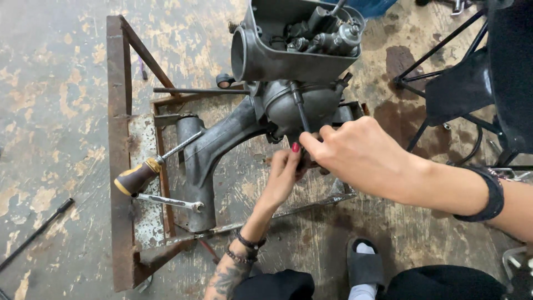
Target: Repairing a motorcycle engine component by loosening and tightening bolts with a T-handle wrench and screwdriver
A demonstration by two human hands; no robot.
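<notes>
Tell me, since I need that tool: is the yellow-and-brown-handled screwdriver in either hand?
No, the yellow-and-brown-handled screwdriver lies on the rusty metal stand, apart from both hands working at the grey engine casing.

It was a repair workshop: an oil-stained concrete floor (50,83), a rusty steel stand (119,166) beneath a grey engine casing (288,61), a screwdriver (145,171) on the stand.

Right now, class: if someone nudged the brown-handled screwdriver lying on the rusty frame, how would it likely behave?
The screwdriver would probably roll or slide, since its rounded handle rests across the narrow rail of the rusty frame. It looks stiff, with a metal shaft. It seems light enough to lift easily in one hand.
</notes>
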